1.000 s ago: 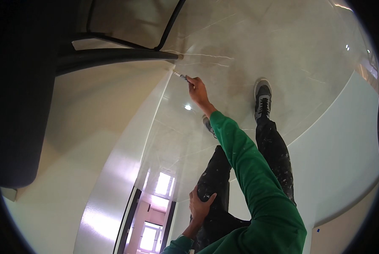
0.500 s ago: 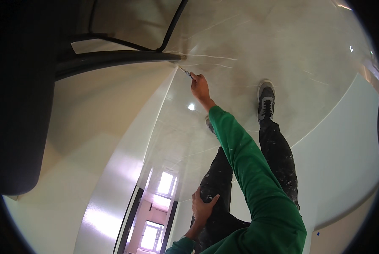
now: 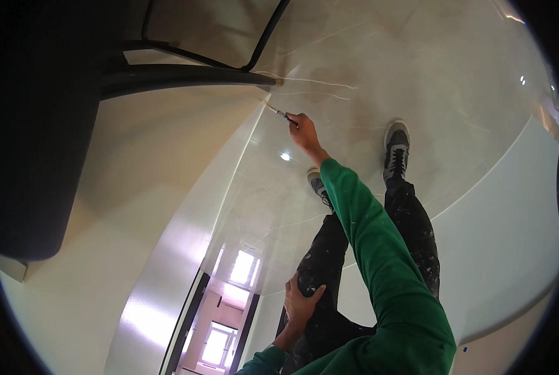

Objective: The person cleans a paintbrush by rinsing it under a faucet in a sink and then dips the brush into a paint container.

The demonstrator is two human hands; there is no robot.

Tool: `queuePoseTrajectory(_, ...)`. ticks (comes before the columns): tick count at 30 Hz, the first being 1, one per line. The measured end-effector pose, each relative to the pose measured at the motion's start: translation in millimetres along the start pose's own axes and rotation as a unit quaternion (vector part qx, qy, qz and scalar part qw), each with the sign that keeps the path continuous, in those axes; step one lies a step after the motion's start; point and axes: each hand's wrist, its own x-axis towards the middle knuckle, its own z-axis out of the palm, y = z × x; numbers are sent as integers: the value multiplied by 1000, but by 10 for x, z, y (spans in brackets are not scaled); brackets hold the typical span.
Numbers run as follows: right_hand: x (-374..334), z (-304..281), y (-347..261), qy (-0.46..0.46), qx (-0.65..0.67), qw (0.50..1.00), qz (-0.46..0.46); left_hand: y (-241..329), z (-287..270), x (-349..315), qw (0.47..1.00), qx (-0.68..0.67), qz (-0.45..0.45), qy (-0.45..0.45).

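A slim paintbrush [image 3: 282,115] with a dark handle and a silvery band is pinched in my right hand [image 3: 304,132]. Its light tip reaches the foot of the cream wall [image 3: 167,144], by the line where wall and floor meet. Whether the bristles touch the wall I cannot tell. My left hand [image 3: 302,306] rests on the knee of my paint-spotted dark trousers [image 3: 320,253], thumb spread away from the fingers and nothing held.
Close to the brush tip ends a dark curved bar [image 3: 186,79], with a thin black metal frame [image 3: 254,50] beyond it. A large dark panel [image 3: 36,156] fills the left side. Glossy veined floor [image 3: 342,56] lies under my shoes [image 3: 396,147]. A doorway [image 3: 220,325] opens at the lower left.
The brush tip has shifted from the floor-side corner onto the wall side of the edge, and my right hand has drawn slightly back. My left hand stays on the knee. The view has shifted slightly.
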Motion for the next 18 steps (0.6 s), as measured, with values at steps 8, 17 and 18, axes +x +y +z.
queuePoseTrajectory(8, -295, 30, -439, 34, 66, 997, -1, -89, 46, -52, 1000, 3, 0, 5)
queuePoseTrajectory(17, -442, 205, -426, 35, 29, 999, 13, -46, 44, -76, 1000, 2, -8, -2)
queuePoseTrajectory(18, -454, 229, -432, 19, 28, 999, -3, -35, 45, -68, 1000, -1, -9, 0)
